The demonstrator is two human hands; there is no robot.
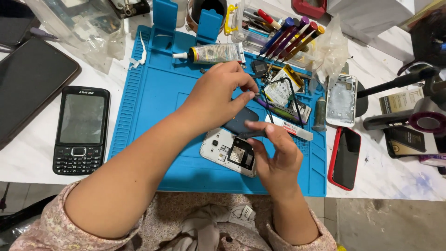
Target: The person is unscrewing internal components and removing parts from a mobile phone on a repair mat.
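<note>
Both hands, left (pixel 218 95) pinching tweezers (pixel 261 100) and right (pixel 278 158) gripping a dark cover (pixel 239 122), are working over an opened phone (pixel 227 151), insides still exposed.

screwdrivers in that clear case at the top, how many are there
4 at least: colour-handled screwdrivers side by side in the clear case, blue, purple, red, yellow, left to right. More may be hidden beneath.

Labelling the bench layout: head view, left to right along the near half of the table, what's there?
Black keypad phone → blue work mat → opened white phone → red-cased phone.
</note>
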